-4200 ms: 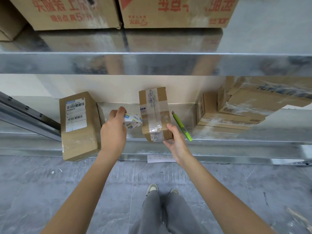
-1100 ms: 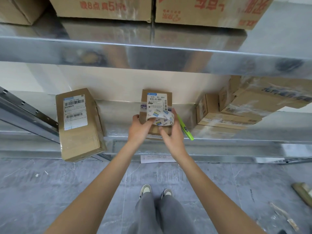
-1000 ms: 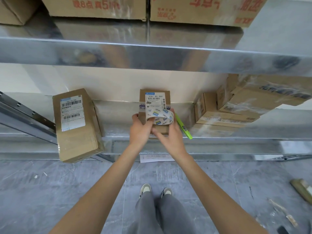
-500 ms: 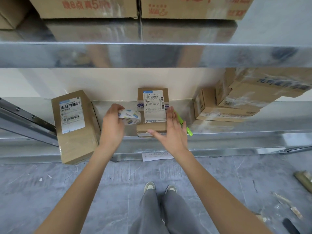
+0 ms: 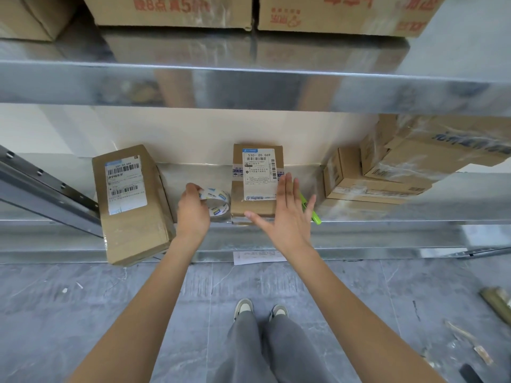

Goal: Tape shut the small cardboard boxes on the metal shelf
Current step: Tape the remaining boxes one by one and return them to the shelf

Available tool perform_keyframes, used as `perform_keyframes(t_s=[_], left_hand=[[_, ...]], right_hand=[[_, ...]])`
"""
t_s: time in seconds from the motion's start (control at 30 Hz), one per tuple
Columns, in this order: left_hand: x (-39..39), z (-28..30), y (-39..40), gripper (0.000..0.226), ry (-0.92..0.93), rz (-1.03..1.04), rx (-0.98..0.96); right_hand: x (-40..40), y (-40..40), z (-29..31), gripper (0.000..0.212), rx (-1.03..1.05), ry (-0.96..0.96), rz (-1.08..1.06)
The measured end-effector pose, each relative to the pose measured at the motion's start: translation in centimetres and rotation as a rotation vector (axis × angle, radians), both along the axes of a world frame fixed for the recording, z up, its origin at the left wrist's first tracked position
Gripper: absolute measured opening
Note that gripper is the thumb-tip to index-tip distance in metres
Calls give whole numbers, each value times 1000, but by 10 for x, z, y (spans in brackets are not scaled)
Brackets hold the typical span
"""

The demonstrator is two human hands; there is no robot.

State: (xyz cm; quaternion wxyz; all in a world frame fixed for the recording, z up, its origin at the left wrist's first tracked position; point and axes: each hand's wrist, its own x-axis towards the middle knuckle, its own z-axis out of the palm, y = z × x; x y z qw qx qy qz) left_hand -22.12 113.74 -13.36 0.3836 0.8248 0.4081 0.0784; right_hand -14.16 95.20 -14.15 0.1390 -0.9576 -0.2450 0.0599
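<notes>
Head view: left hand [image 5: 192, 214] is gripping the tape roll [image 5: 217, 201] beside the middle box [image 5: 257, 180]; right hand [image 5: 287, 217] is hovering spread wide, holding nothing. Sealing looks incomplete; left box [image 5: 130, 200] likely remaining.

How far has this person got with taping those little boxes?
The labelled middle cardboard box lies flat with printed tape across it, so it looks sealed. The left hand holds the clear tape roll beside it; the right hand is open. The left-hand cardboard box looks next; I cannot tell for the stacked boxes.
</notes>
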Motion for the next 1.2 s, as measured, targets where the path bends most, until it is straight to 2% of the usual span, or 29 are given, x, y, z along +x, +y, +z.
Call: perform_keyframes(t_s=[0.07, 0.2, 0.37, 0.4, 0.47, 0.53, 0.63, 0.7, 0.8, 0.87, 0.93, 1.0, 1.03, 1.1, 1.2], left_hand=[[0, 1, -2, 33, 10, -20, 10], [4, 1, -9, 32, 28, -23, 5], [3, -4, 0, 30, 4, -70, -26], [4, -6, 1, 31, 1, -62, -44], [7, -10, 1, 33, -26, 12, -119], [6, -12, -5, 36, -111, 190, -280], [-5, -12, -28, 48, -280, 441, -786], [-12, -7, -49, 43, -293, 379, -1006], [-8, 8, -66, 39, -365, 274, -1071], [1, 19, -67, 44, -433, 253, -943], [10, 31, -66, 45, -378, 148, -588], [14, 40, -65, 41, -214, 12, -154], [15, 42, -67, 35, -162, -50, 3], [20, 44, -72, 25, -140, -143, 152], [26, 48, -80, 22, -117, -191, 204]], right_hand=[[-4, 9, 3, 115, -60, -40, 5], [-28, 44, 3, 109, -101, -60, 150], [-31, 54, 0, 80, -77, -77, 215], [-28, 50, -1, 80, -85, -79, 199], [-21, 42, 1, 95, -78, -15, 57], [-14, 36, 4, 117, -21, 97, -111], [-13, 32, 13, 123, 95, 126, -193], [-16, 31, 16, 117, 259, 141, -213], [-23, 26, 17, 107, 636, 358, -290], [-25, 20, 15, 98, 924, 539, -341], [-24, 16, 11, 88, 1075, 633, -337], [-22, 13, 7, 82, 1047, 595, -287], [-21, 12, 6, 81, 1008, 544, -252], [-17, 12, 4, 80, 939, 449, -194], [-5, 6, 4, 81, 801, 344, -181]])
